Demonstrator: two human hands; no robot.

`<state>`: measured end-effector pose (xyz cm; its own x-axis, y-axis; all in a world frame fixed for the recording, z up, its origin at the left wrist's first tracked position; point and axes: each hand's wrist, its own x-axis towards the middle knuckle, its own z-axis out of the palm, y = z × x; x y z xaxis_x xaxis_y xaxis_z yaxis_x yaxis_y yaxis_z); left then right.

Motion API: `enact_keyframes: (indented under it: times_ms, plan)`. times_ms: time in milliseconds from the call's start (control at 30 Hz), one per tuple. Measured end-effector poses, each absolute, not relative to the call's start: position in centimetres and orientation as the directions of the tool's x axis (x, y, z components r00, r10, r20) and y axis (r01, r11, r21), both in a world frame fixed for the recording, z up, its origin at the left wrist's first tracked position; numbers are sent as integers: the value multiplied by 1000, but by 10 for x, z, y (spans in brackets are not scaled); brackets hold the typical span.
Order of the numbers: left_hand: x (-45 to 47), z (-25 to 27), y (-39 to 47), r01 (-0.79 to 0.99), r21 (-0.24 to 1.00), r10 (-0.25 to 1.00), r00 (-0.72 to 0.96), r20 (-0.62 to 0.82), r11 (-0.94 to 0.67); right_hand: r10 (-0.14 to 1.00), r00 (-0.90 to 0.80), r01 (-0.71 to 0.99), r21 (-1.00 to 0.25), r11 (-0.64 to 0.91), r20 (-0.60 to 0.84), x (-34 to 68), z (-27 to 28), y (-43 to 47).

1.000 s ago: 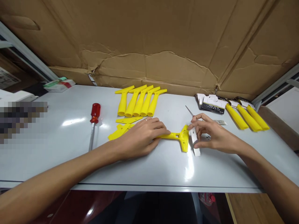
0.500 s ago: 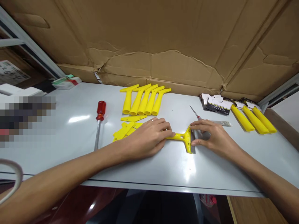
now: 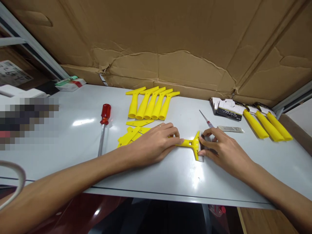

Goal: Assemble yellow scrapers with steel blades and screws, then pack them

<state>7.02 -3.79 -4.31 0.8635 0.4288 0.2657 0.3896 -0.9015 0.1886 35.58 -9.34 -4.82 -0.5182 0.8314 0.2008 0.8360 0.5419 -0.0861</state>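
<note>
My left hand is closed round the handle of a yellow scraper, which lies on the table with its wide head to the right. At that head, a thin metal blade lies along the edge. My right hand pinches the blade between thumb and fingers, and part of it is hidden by them. Just behind the right hand lies a small screwdriver. Flat yellow plates are piled beside my left wrist, partly covered by the arm.
Several yellow handles stand in a row at the back. A red-handled screwdriver lies left. To the right are a packet of blades, black-and-white cards and carded yellow scrapers. Cardboard walls off the rear.
My right hand's fingers have shifted slightly on the blade, down from the head's upper tip toward its middle. The left hand keeps its hold on the scraper.
</note>
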Motion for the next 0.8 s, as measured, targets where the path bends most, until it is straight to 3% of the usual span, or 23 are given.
enact_keyframes:
  times_ms: [133,333,467,533,700,800]
  plan:
    - [71,-43,-38,382,182,420,865,274,-906,825,-532,838,-19,545,193,356,-47,-92]
    - [70,-39,-35,356,179,391,889,238,-917,826,-535,833,-52,551,180,360,-47,-89]
    - [49,-20,-16,309,340,381,909,171,-888,827,-537,831,-65,552,166,361,-46,-89]
    - [29,-8,-1,373,407,461,876,141,-834,826,-540,827,-84,557,163,362,-46,-88]
    - [-14,10,21,663,262,655,745,-130,-702,825,-543,817,-132,562,154,365,-44,-87]
    - [-24,10,16,743,96,728,669,-149,-662,832,-533,822,-138,552,152,366,-45,-87]
